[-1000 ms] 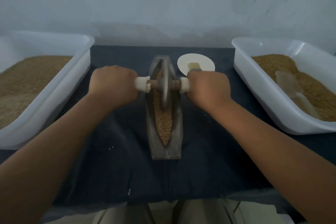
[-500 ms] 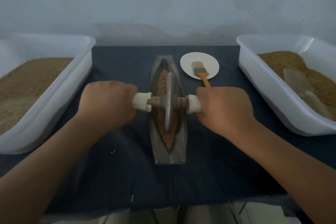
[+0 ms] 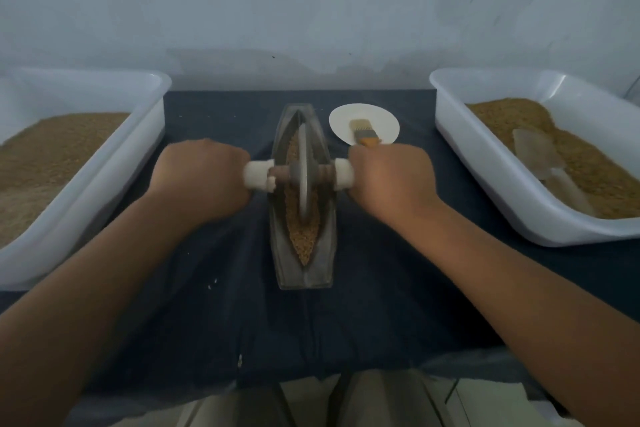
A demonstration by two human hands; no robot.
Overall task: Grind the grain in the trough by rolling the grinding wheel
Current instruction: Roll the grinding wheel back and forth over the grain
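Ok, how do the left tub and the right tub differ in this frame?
The right tub has a pale scoop lying on its grain; the left tub shows grain only. The left tub's grain lies fairly flat, while the right tub's looks heaped toward the far end. Both are white, rectangular and hold brown grain.

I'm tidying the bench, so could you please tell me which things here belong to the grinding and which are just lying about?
In use: wheel, trough, grain, left hand and right hand gripping the wheel's handles.
Lying about: brush on plate, left tub, right tub with scoop.
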